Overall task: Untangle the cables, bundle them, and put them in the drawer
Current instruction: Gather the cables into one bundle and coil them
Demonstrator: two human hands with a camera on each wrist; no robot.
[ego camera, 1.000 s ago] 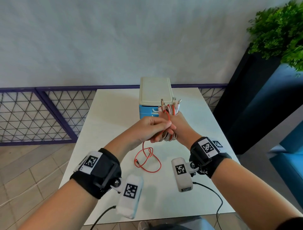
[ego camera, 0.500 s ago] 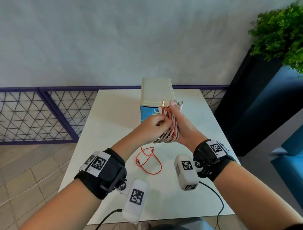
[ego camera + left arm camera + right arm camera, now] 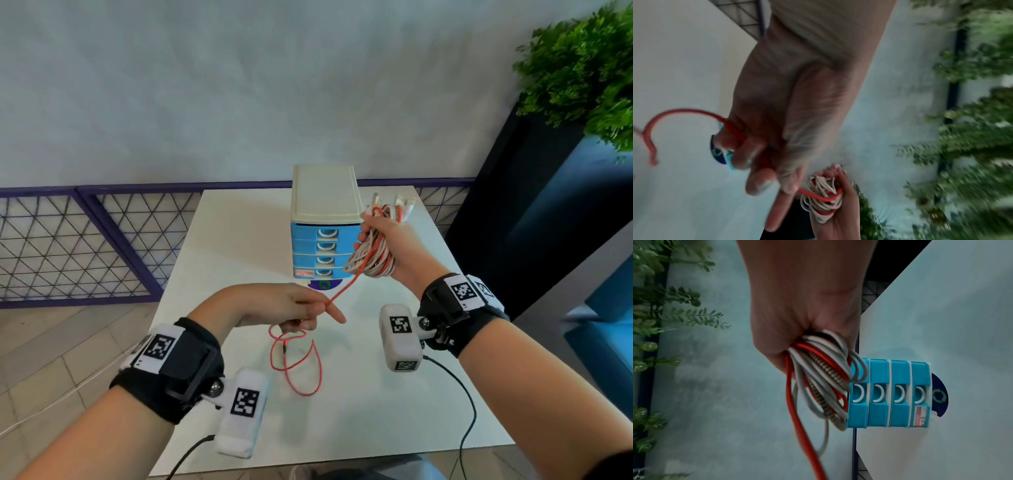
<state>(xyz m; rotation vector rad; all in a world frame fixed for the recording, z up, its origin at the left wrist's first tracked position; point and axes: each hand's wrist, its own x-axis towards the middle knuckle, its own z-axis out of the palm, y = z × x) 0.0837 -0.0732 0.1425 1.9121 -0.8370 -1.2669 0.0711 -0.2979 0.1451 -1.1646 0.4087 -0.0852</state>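
Bundling step. Right hand (image 3: pixel 383 240) grips the coiled cable bundle (image 3: pixel 371 260) just right of the blue drawer unit (image 3: pixel 317 253). Left hand (image 3: pixel 291 306) pinches the red cable (image 3: pixel 346 289), taut from the bundle; slack loops below it. Next move, likely: wrap the red tail round the bundle, keeping tension.

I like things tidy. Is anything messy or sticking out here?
Yes. One red cable trails out of the cable bundle held in the right hand. It runs down through the left hand, which pinches it, and its loose end lies in loops on the table. The drawers all look closed.
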